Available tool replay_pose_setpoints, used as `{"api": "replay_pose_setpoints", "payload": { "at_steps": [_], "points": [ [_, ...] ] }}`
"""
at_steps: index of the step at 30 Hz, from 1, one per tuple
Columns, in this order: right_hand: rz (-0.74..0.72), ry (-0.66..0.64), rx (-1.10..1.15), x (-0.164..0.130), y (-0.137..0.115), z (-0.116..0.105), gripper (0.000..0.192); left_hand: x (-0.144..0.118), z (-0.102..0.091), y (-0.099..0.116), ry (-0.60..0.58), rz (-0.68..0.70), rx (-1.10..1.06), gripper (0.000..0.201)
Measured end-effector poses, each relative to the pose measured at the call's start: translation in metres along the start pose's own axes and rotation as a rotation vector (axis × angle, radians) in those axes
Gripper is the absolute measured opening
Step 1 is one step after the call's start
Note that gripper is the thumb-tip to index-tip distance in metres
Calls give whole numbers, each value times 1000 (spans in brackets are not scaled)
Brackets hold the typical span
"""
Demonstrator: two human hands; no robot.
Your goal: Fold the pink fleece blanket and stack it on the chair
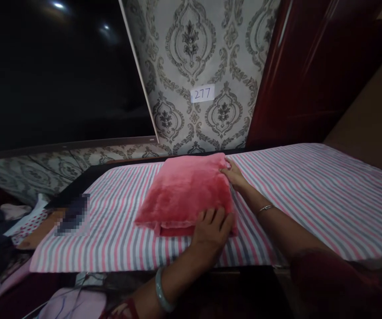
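Observation:
A pink plush cushion [184, 186], squarish and soft, lies on a pink, grey and white striped cloth [117, 208]. A darker red layer of fabric [177, 231] shows beneath its near edge. Spread over the near right corner is my left hand [212, 230], its fingers apart and resting on the plush. At the far right corner my right hand [233, 175] has the edge pinched between thumb and fingers.
A large dark television [64, 75] stands at the back left, before patterned wallpaper [191, 40] bearing a paper marked 277 [202, 93]. A dark red glossy panel [297, 79] rises at the right. Clothes and a pixelated patch [73, 215] are at the left.

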State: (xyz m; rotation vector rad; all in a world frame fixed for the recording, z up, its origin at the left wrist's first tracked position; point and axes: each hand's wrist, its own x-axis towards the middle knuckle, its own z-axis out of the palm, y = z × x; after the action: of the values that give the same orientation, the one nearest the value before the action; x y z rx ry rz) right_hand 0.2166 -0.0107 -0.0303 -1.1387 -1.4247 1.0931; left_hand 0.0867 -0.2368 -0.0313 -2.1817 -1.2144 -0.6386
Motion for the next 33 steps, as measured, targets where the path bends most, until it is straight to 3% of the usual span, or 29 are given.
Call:
{"api": "replay_pose_setpoints", "payload": {
  "at_steps": [3,7,9,12,16,19,24,28,33],
  "points": [
    [-45,32,-83,11,-3,-8,75,18,7,14,-28,-7,-31,39],
    [47,74,-307,5,15,-35,62,20,15,26,-135,48,-192,41],
    [61,107,-344,-4,25,-49,59,16,9,16,-155,32,-339,38],
    [-24,158,-411,-14,22,-57,59,21,-4,-22,-174,-111,-469,37],
    [-325,31,-732,-21,-12,-28,64,53,-10,-78,-391,-350,-373,51],
    [-326,-41,-995,-31,-32,6,65,75,-2,-100,-563,-360,-280,61],
    [-239,-87,-1235,-54,-17,36,61,63,31,-110,-661,-296,-146,71],
    [-258,-77,-1248,-61,0,39,61,38,54,-108,-615,-303,-71,71],
    [-239,-91,-1226,-61,1,36,62,34,56,-107,-591,-315,-96,71]
  ]
}}
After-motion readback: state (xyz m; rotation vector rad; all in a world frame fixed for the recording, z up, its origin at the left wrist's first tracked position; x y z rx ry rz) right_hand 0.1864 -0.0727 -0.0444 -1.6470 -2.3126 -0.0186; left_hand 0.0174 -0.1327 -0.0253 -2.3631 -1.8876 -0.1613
